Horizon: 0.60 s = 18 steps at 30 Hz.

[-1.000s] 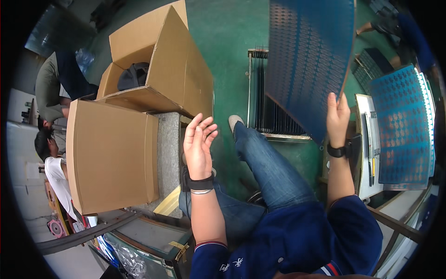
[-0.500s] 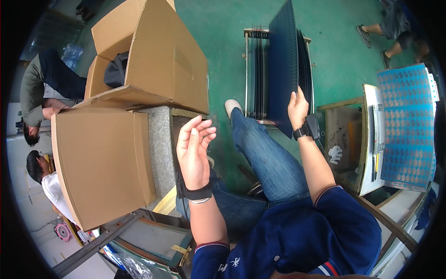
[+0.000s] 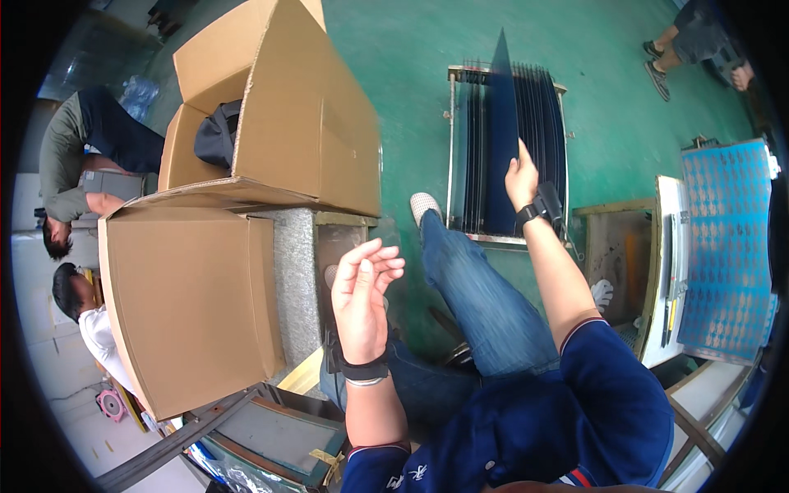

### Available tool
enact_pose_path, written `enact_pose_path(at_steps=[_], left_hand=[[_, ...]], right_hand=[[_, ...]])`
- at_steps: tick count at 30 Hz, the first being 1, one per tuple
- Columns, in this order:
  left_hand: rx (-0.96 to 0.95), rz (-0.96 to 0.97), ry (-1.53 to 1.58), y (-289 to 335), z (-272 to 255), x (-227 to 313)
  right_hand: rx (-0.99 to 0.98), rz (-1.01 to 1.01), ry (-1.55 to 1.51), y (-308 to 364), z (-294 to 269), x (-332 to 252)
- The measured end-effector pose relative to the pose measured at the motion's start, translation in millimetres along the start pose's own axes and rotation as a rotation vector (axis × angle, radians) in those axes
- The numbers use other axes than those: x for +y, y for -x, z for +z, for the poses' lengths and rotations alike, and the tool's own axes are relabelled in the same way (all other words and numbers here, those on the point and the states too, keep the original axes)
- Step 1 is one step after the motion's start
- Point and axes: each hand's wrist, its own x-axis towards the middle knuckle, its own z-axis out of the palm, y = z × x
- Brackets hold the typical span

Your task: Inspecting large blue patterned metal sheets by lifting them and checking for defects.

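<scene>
Dark-blue sheet point(image 3: 503, 164) is past L hand point(image 3: 360, 316), which is nearest: empty, fingers loosely curled, prob. free b/c one hand manages thin stock OK. Beyond, R hand point(image 3: 523, 181) is closed on the sheet's edge, prob. to steady it w/o pressing its face. Farther, floor rack point(image 3: 450, 156) has it upright among other sheets point(image 3: 549, 156), apparently spaced vs. rubbing; seating depth: can't tell.

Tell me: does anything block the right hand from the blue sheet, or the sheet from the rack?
Nothing visible: the right hand holds the blue sheet by its edge. Nothing visible blocks the rack either, though dark panels stand close beside the sheet; its lower edge is unclear.
</scene>
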Motion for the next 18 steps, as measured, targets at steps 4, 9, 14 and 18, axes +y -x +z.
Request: enact_pose_path(at_steps=[4,9,14,18], left_hand=[[-0.013,-0.018,0.018,-3.5,5.8,-1.1],[-0.004,-0.038,-0.006,-0.9,-1.7,4.1],[-0.110,-0.041,0.044,-5.6,5.6,0.4],[-0.143,-0.029,0.065,-2.9,-3.7,0.6]], right_hand=[[-0.056,0.073,0.193,15.3,38.4,40.5],[-0.119,-0.176,0.003,56.2,77.4,34.7],[-0.209,0.116,0.180,64.8,95.0,118.2],[-0.218,0.047,-0.010,74.9,97.4,145.5]])
